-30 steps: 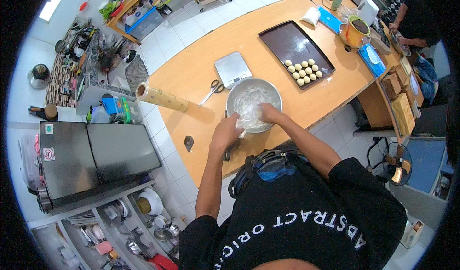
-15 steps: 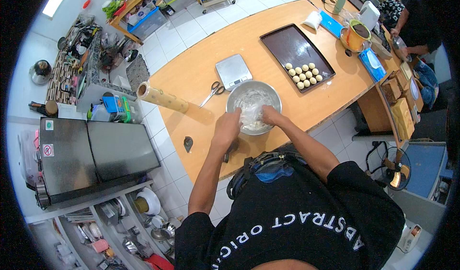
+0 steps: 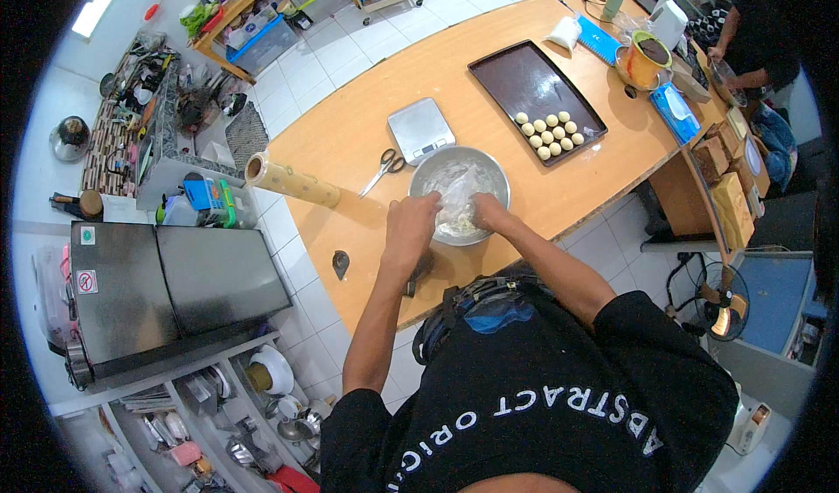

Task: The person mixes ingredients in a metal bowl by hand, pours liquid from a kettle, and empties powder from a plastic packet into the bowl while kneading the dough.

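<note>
A metal mixing bowl (image 3: 502, 178) stands on the table in front of me, with pale dough-like residue inside. Across its opening is a crumpled, see-through plastic sheet (image 3: 456, 194). My left hand (image 3: 414, 217) is closed on the sheet at the bowl's left rim. On the other side, my right hand (image 3: 489, 213) pinches it just inside the right rim. Both sets of fingertips are partly hidden. Beyond the bowl lies a silver kitchen scale (image 3: 418, 126), and scissors (image 3: 382, 171) rest to its left.
A dark baking tray (image 3: 524, 78) holds several round dough balls (image 3: 546, 128) in its near corner. A tall roll of plastic film (image 3: 293, 183) lies at the left of the table (image 3: 350, 135). At far right, another person (image 3: 756, 38) handles a bowl.
The view has shifted slightly. Between my hands the plastic sheet now sits higher and more bunched; both hands stay on it at the bowl.
</note>
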Tool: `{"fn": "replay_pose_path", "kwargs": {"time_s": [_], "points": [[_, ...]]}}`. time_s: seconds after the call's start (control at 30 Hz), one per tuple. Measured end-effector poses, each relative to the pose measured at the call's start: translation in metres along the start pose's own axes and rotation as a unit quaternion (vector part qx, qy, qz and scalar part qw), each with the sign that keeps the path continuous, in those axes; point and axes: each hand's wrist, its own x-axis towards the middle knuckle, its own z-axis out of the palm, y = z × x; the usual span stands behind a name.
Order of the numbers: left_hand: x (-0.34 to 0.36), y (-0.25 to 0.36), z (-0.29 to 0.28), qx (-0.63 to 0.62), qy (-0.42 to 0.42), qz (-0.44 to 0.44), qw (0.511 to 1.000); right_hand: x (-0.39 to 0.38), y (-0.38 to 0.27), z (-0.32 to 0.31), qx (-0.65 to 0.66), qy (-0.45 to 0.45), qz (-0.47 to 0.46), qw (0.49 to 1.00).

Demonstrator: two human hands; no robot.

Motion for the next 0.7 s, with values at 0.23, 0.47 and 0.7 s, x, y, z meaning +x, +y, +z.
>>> {"fn": "replay_pose_path", "kwargs": {"time_s": [0.23, 0.47, 0.7], "points": [[0.002, -0.001, 0.001, 0.004, 0.035, 0.023, 0.999, -0.002, -0.001, 0.0, 0.006, 0.031, -0.018, 0.999], [0.004, 0.004, 0.0, -0.025, 0.018, 0.005, 1.0, -0.012, -0.013, -0.012, -0.012, 0.005, -0.005, 1.0], [0.003, 0.004, -0.001, -0.087, -0.011, 0.031, 0.996, -0.011, -0.015, -0.014, -0.009, 0.007, -0.052, 0.999]]}}
